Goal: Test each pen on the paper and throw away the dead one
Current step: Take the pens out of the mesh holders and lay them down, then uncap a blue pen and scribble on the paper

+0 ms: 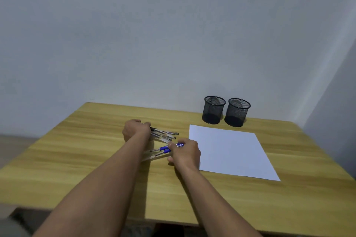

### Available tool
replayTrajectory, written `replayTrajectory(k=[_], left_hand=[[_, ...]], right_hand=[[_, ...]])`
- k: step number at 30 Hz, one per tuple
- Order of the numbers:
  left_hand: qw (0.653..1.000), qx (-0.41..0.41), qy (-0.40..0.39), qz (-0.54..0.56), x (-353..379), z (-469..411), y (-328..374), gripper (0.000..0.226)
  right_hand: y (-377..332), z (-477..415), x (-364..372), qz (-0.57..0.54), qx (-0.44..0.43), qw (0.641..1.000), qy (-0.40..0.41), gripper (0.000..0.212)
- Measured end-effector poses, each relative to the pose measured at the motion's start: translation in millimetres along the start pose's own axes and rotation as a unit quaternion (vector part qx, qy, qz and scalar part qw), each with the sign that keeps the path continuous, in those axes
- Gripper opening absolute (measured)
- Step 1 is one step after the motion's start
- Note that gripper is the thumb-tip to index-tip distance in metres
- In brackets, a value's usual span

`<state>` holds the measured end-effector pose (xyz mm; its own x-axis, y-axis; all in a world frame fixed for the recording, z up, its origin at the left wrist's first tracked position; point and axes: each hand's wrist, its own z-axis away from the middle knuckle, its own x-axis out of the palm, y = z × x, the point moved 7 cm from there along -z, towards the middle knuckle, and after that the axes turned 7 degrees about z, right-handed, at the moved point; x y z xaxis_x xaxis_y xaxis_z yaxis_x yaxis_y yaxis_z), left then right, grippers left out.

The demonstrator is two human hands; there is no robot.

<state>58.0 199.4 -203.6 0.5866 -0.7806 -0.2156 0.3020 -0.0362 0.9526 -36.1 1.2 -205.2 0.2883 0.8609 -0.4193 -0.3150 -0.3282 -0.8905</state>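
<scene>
Several clear pens lie in a loose pile on the wooden table (77, 159), some with black caps (165, 134), some with blue caps (163, 149). My left hand (135, 129) rests curled on the black-capped ends of the pile. My right hand (185, 153) has its fingers closed on a blue-capped pen at the pile's right edge. A blank white sheet of paper (231, 152) lies flat just right of my right hand. Part of the pile is hidden under my left forearm.
Two black mesh cups, a left one (213, 110) and a right one (237, 112), stand side by side at the table's back edge behind the paper. A plain wall rises behind the table. The table's front edge runs near my elbows.
</scene>
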Motion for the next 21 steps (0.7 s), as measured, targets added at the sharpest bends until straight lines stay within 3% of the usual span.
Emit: replayTrajectory(k=[7,9,11,15,21], left_hand=[[0.973,0.079,0.006,-0.217,-17.8,13.8,18.3,0.035],[0.955,0.188,0.001,-0.231,-26.6,27.8,27.5,0.036],[0.931,0.309,-0.054,-0.187,-35.2,48.8,31.4,0.033],[0.842,0.476,-0.141,-0.212,-62.5,93.9,16.9,0.016],[0.781,0.503,-0.206,-0.309,-78.6,107.1,-21.3,0.027]], right_hand=[[-14.4,7.0,-12.2,0.103,-0.071,0.992,-0.006,0.037],[-19.8,8.6,-17.4,0.181,-0.124,0.976,0.005,0.032],[-25.9,12.8,-15.7,0.244,-0.180,0.953,-0.014,0.032],[-30.8,21.8,-2.9,0.359,-0.272,0.890,-0.068,0.033],[-22.0,28.2,10.3,0.441,-0.340,0.826,-0.082,0.025]])
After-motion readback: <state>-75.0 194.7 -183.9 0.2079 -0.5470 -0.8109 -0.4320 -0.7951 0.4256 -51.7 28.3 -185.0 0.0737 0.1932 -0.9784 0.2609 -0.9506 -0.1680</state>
